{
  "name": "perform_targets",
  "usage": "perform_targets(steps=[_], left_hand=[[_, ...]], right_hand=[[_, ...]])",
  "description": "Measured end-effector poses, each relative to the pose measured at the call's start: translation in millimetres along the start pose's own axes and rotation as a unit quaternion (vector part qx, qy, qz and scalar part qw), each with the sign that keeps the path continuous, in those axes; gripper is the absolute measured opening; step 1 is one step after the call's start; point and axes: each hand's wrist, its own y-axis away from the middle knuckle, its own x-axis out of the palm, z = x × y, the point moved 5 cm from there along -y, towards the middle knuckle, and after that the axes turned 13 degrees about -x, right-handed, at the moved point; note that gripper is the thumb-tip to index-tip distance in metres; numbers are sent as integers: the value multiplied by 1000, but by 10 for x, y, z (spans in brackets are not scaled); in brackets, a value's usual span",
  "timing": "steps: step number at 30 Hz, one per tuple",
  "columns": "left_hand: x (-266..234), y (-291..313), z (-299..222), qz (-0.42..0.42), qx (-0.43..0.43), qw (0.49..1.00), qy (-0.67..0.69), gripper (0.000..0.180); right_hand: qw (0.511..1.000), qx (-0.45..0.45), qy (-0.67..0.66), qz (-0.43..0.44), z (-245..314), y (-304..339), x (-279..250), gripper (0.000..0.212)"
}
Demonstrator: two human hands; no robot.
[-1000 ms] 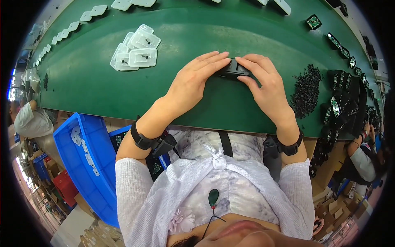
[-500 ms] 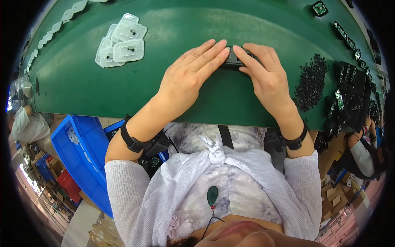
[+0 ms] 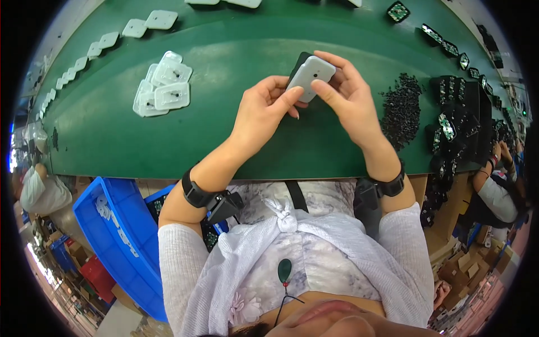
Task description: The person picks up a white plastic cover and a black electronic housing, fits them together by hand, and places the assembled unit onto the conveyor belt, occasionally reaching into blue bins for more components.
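Head view: just above frame centre, our left hand (image 3: pixel 263 115) and right hand (image 3: pixel 349 99) both pinch a white plastic cover (image 3: pixel 311 76) with a dark piece behind it, raised above the green belt (image 3: pixel 112 140). A stack of clear covers (image 3: pixel 163 90) lies upper left; black small parts (image 3: pixel 401 109) sit right.

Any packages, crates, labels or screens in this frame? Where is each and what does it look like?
Blue crate: lower left below the table edge, rectangular, open-topped, small white pieces inside.
Red bin: on the floor beyond the blue crate, small, boxy.
Cardboard boxes: lower right on the floor, brown, stacked.
No screens or readable labels can be made out.
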Motion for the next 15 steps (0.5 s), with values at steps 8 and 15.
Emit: perform_targets(steps=[8, 15], left_hand=[[216, -141, 83, 49, 12, 999, 8, 32], [243, -182, 129, 43, 15, 998, -52, 29]], right_hand=[[990, -73, 116, 21, 244, -156, -248, 46], [909, -155, 386, 25, 462, -913, -1256, 44]])
